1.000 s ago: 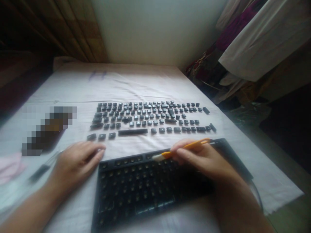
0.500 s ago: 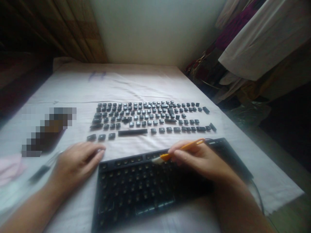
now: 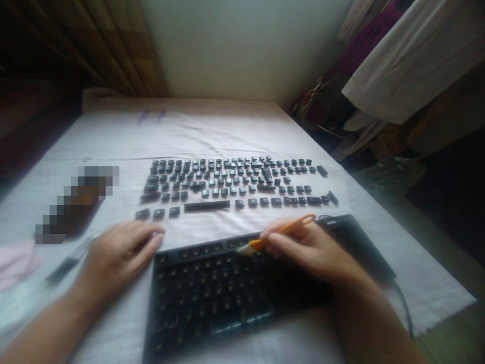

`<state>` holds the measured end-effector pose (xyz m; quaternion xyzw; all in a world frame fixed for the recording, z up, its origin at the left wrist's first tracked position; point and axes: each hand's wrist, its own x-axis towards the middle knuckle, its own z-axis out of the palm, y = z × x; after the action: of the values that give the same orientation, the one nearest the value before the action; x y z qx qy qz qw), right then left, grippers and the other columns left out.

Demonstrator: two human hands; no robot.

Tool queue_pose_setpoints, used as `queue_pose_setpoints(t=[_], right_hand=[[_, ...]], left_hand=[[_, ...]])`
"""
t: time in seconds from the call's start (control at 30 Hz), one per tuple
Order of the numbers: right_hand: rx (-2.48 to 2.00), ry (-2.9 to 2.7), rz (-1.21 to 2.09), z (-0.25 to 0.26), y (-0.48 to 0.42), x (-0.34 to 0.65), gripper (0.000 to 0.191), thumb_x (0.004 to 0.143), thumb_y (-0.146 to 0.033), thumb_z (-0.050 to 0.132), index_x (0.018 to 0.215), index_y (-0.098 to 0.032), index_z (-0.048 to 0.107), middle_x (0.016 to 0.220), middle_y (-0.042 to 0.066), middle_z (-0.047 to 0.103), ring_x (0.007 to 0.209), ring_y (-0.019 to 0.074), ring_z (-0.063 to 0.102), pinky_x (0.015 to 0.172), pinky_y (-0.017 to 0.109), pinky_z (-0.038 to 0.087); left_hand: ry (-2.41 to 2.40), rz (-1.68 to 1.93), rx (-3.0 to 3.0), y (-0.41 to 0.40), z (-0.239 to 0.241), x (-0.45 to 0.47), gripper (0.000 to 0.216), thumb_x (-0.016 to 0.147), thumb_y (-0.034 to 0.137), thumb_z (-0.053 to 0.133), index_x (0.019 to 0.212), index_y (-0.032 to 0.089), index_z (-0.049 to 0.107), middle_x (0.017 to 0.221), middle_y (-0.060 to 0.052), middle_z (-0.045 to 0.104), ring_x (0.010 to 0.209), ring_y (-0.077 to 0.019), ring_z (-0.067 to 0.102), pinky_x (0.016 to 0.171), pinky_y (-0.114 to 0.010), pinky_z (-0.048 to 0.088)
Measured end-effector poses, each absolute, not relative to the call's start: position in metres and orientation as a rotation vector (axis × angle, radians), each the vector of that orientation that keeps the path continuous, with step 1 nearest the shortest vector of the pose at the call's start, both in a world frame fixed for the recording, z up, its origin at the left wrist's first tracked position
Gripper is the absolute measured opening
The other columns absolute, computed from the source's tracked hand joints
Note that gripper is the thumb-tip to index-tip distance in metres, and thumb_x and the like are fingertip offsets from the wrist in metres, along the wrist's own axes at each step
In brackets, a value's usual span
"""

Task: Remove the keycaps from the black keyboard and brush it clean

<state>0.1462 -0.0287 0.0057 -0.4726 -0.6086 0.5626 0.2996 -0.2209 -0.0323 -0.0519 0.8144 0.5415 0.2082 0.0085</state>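
A black keyboard [image 3: 212, 298] with its keycaps off lies tilted across the near side of the bed or table, its bare key posts showing. My right hand [image 3: 303, 245] pinches a small orange brush [image 3: 291, 227] and rests over the keyboard's upper middle. The brush's pale bristles touch the upper rows of posts. My left hand [image 3: 123, 250] lies on the cloth beside the keyboard's upper left corner, fingers curled and thumb against them; what they hold, if anything, is hidden. Beyond the keyboard, loose black keycaps [image 3: 223, 178] are laid out in rows, with a long spacebar [image 3: 206, 206] in front.
A white cloth [image 3: 212, 129] covers the surface. At left are a blurred-out dark object [image 3: 81, 202], a small dark item [image 3: 62, 269] with a thin cord, and a pink cloth [image 3: 17, 265]. A cable [image 3: 404, 303] runs off the right edge. Clothes [image 3: 409, 65] hang at right.
The brush and my right hand have shifted very slightly left over the keyboard. My left hand stays in place. The view has moved a touch.
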Motion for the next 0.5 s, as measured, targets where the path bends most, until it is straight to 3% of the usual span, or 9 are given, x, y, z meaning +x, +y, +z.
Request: queue_pose_setpoints(t=[0.2, 0.5], right_hand=[[-1.103, -1.504, 1.353, 0.009, -0.033, 0.147, 0.030, 0.088, -0.051, 0.070, 0.087, -0.021, 0.072, 0.071, 0.001, 0.071, 0.062, 0.0143, 0.066, 0.060, 0.026, 0.058], [-1.361, -1.499, 1.268, 0.015, -0.028, 0.159, 0.033, 0.085, -0.052, 0.072, 0.079, -0.020, 0.070, 0.064, 0.000, 0.066, 0.057, 0.0140, 0.060, 0.055, 0.025, 0.051]], left_hand=[[1.714, 0.621, 2.482, -0.033, -0.049, -0.219, 0.025, 0.092, 0.046, 0.054, 0.097, 0.028, 0.070, 0.097, 0.001, 0.074, 0.089, -0.0150, 0.066, 0.081, -0.027, 0.046], [1.734, 0.606, 2.453, -0.034, -0.050, -0.220, 0.024, 0.092, 0.046, 0.055, 0.098, 0.028, 0.070, 0.097, 0.002, 0.073, 0.090, -0.0145, 0.066, 0.083, -0.027, 0.046]])
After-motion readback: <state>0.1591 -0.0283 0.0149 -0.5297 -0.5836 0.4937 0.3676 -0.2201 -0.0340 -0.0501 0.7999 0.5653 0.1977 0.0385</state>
